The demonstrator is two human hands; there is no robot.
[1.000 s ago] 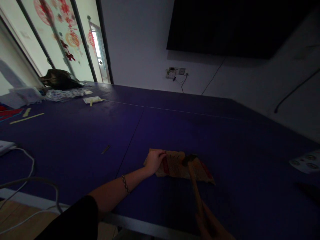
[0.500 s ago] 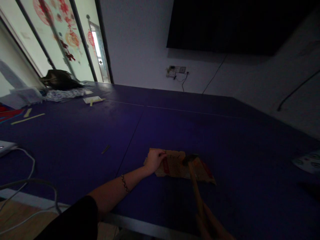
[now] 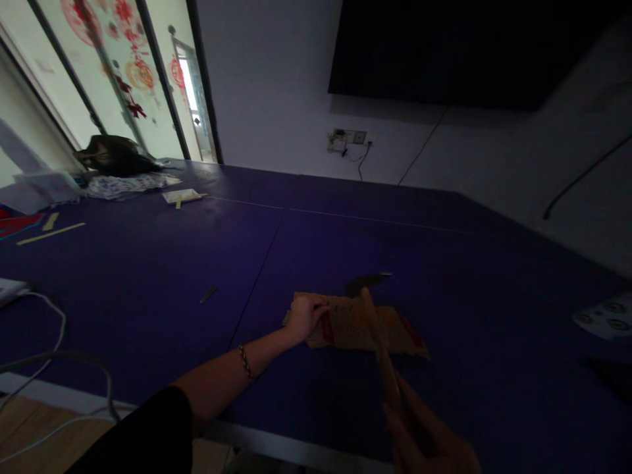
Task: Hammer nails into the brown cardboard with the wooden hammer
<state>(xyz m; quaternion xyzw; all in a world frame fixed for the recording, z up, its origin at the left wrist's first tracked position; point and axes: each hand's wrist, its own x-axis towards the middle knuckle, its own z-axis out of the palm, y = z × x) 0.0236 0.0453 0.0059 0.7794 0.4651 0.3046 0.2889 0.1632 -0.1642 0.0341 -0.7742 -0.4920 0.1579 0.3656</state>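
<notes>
A torn piece of brown cardboard (image 3: 345, 332) with red and orange print lies flat on the purple table (image 3: 187, 263). My left hand (image 3: 306, 317) rests on its left end, thumb and fingers pinched together; whatever is between the fingertips is too small to make out. Several small dark marks or pins show on the cardboard beside those fingertips. My right hand (image 3: 429, 434), at the bottom of the view, is closed around the wooden handle of a hammer (image 3: 379, 336). The dark hammer head is raised above the cardboard's far edge and somewhat blurred.
A small thin metal object (image 3: 209, 294) lies left of my forearm. White cables (image 3: 59, 329) run along the left edge. Yellow strips (image 3: 52, 234), a white tray (image 3: 182, 196) and a dark bag (image 3: 116, 156) are farther left. A whitish object with round openings (image 3: 605, 319) sits at right.
The hammer head has risen from the cardboard and moved slightly away from me. My right hand has come up a little with it, while my left hand stays in place.
</notes>
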